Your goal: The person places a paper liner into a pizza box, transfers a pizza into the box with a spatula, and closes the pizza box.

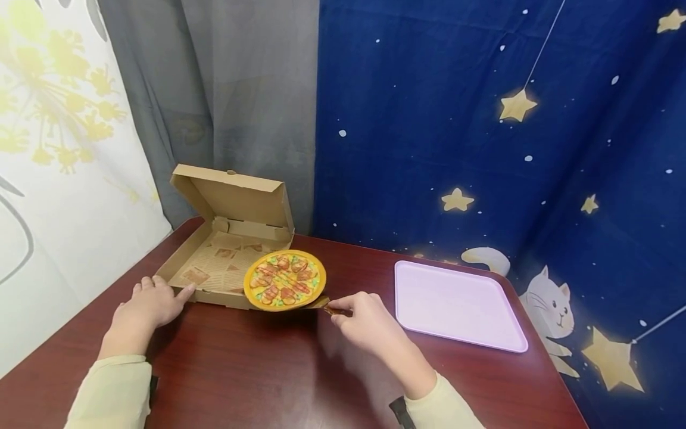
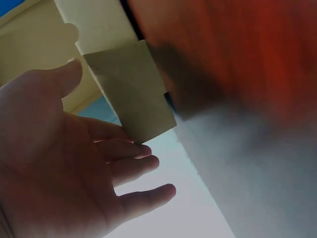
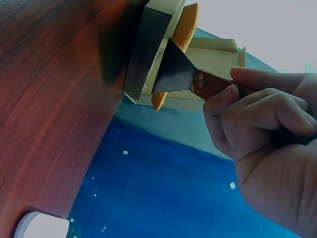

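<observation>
My right hand (image 1: pixel 370 322) grips the wooden handle of a pizza server (image 3: pixel 176 69), its flat blade under a pizza (image 1: pixel 285 280) with a yellow crust and sausage-like toppings. The pizza is raised at the front right corner of an open cardboard pizza box (image 1: pixel 227 298), partly over its wall. In the right wrist view, the crust (image 3: pixel 185 27) shows edge-on above the blade. At the box's front left corner, my left hand (image 1: pixel 151 302) touches the wall with its fingers spread. The left wrist view shows its fingers beside the cardboard corner (image 2: pixel 131 94).
A pale pink tray (image 1: pixel 458 305) lies on the right of the dark red table (image 1: pixel 241 369). The box lid (image 1: pixel 241 196) stands up at the back. Behind the table hang a grey curtain (image 1: pixel 262 89) and a blue curtain with stars (image 1: pixel 407 119).
</observation>
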`<control>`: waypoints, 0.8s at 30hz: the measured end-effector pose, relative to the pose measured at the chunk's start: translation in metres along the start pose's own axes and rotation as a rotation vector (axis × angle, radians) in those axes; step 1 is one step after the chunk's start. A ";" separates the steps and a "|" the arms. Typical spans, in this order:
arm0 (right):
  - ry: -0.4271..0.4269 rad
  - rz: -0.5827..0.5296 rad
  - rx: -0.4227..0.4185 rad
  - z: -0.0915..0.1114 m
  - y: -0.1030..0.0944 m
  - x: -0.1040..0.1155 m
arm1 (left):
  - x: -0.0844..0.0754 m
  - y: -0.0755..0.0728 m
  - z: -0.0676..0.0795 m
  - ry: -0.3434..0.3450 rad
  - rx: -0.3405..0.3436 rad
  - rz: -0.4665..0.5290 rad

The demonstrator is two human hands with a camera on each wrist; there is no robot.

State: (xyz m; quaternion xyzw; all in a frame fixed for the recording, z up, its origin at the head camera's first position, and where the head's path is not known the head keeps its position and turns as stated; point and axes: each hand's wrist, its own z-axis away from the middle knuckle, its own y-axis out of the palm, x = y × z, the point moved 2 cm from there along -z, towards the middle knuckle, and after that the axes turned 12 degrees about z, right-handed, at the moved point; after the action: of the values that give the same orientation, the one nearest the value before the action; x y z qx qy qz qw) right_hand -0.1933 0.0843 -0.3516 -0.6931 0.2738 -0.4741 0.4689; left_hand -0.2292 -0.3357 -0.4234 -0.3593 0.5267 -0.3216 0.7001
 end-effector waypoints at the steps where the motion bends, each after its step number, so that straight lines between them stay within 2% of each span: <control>1: 0.000 -0.002 0.003 -0.001 0.000 0.001 | -0.002 -0.002 0.000 -0.001 0.000 -0.008; 6: -0.003 -0.006 0.015 -0.004 -0.001 0.004 | -0.007 -0.008 0.002 -0.014 -0.015 -0.037; 14: -0.005 0.009 0.012 -0.011 -0.003 0.009 | -0.009 -0.007 0.004 -0.035 -0.106 -0.014; 20: -0.010 -0.005 0.032 -0.016 -0.005 0.013 | -0.006 -0.002 0.001 -0.086 -0.086 0.018; 24: -0.009 -0.026 0.044 -0.021 -0.005 0.015 | -0.004 -0.002 -0.003 -0.103 -0.069 0.006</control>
State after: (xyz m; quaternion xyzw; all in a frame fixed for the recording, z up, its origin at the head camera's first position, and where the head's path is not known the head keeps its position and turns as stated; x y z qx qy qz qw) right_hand -0.2069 0.0651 -0.3389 -0.6883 0.2521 -0.4828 0.4791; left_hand -0.2332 -0.3337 -0.4206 -0.3980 0.5016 -0.2821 0.7144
